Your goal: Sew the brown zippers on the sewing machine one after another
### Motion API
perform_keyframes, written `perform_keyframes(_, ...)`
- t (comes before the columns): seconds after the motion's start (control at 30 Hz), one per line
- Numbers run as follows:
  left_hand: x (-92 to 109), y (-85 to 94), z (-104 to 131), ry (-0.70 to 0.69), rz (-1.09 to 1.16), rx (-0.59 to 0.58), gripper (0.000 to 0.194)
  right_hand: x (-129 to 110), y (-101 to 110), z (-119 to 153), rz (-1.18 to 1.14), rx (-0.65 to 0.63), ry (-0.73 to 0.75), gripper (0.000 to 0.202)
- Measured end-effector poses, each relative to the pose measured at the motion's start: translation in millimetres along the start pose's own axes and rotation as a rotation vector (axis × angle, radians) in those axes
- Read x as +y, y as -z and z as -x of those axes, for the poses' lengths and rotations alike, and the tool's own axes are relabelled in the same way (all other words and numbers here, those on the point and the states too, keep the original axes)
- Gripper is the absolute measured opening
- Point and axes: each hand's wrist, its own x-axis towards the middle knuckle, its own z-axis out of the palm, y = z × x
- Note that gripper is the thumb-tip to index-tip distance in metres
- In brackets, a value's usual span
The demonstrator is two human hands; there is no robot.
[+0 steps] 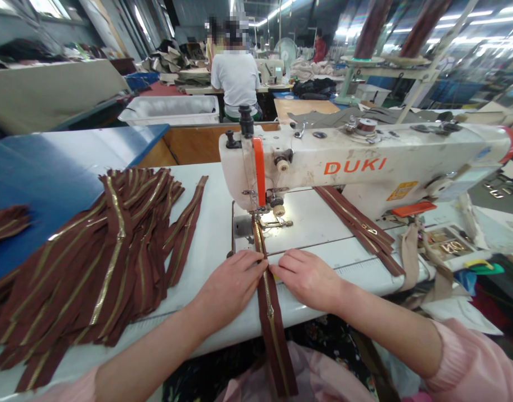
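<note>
A brown zipper (269, 301) with gold teeth runs from under the needle area of a white sewing machine (306, 159) down over the table's front edge. My left hand (237, 279) pinches the zipper's left side just in front of the presser foot. Opposite it, my right hand (306, 276) has its fingers closed at the zipper's right edge; the fingertips are partly hidden. The metal zipper pull (270, 311) lies a little below both hands. The machine's work light shines on the metal plate around the foot.
A large heap of brown zippers (126, 245) covers the left of the table, with a loose zipper (187, 231) beside it. More zippers (356, 223) lie right of the needle, under the machine arm. A small parts tray (446, 244) sits at the right. Another person (236, 78) sits ahead.
</note>
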Motion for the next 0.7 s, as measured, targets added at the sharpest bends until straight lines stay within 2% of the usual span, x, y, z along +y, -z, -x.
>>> perform_keyframes(0.7, 0.1, 0.8, -0.7, 0.032, -0.001, -0.013, 0.025, -4.1, -3.7, -3.9, -0.017, -0.007, -0.035, 0.016)
